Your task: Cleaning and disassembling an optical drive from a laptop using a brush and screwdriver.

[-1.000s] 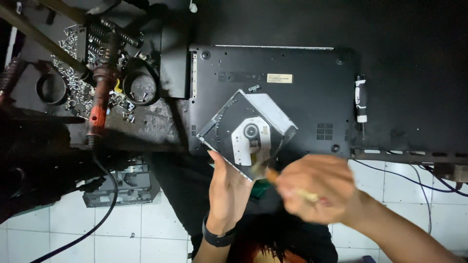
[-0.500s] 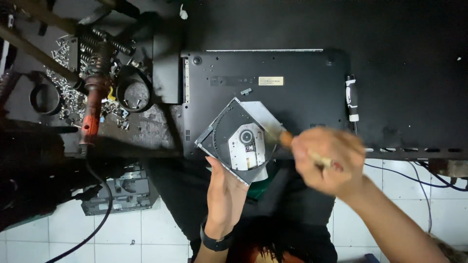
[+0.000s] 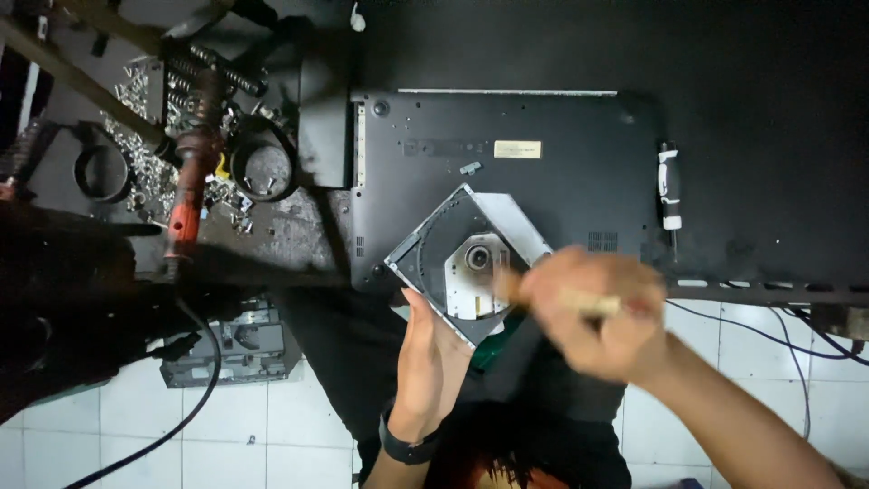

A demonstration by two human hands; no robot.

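Fingers of the left hand grip the lower edge of an optical disc drive, tilted over the upturned laptop. Just right, the blurred right hand closes around a wooden-handled brush touching the drive. A screwdriver lies well apart.

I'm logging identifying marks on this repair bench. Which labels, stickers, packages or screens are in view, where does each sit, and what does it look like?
Label: a small pale yellowish rectangle, on the upturned underside of the dark laptop, near its far edge.
No packages, signs or screens show.
The optical drive in the left hand shows no label that I can tell.
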